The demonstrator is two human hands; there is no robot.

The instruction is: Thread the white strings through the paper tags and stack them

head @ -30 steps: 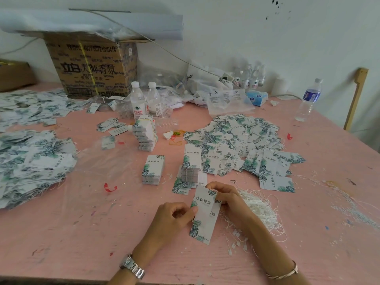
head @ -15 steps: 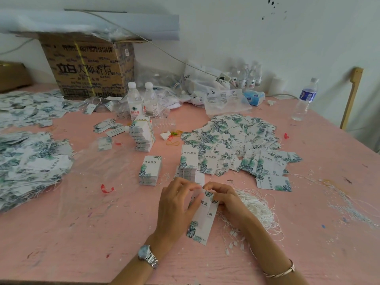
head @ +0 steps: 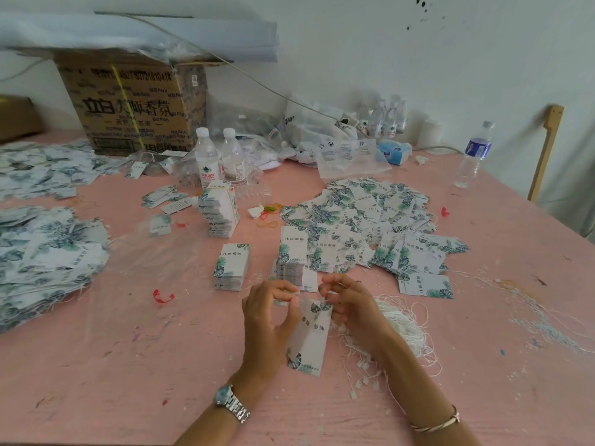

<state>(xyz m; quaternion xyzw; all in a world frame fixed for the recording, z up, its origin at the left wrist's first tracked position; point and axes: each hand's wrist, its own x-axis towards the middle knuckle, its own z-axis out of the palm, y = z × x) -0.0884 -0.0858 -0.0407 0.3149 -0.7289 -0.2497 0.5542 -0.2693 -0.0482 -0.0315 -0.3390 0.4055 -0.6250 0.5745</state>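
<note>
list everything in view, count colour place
table: one, pink, under everything
held tags: two, white with green leaves, between the hands
loose tags: many, same print, heap centre right
strung tags: many, same print, heaps at left
tag stacks: three, same print, beyond the hands
strings: tangle, white, beside right hand
bottles: three, clear, two mid-table, one far right
small bottles: several, clear, at the wall
box: one, brown, back left
tissue pack: one, blue, back
watch: one, silver, left wrist
bracelet: one, silver, right wrist
left hand: pinching held tags' top
right hand: pinching it too
</note>
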